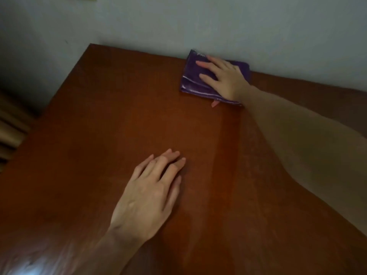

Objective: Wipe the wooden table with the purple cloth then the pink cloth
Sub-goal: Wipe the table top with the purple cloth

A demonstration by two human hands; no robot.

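A folded purple cloth (191,80) lies at the far edge of the reddish-brown wooden table (95,120), against the wall. My right hand (224,77) presses flat on top of it, fingers spread and pointing left, the thumb tip showing under the cloth's near edge. My left hand (153,193) rests palm down on the bare wood nearer to me, fingers together, holding nothing. A faintly shinier streak runs down the table from the cloth towards me. The pink cloth is not in view.
A pale grey wall (198,22) stands right behind the table's far edge. The table's left edge runs diagonally, with a dark gap and something brownish (12,126) beyond it. A bright glare (25,264) sits at the near left.
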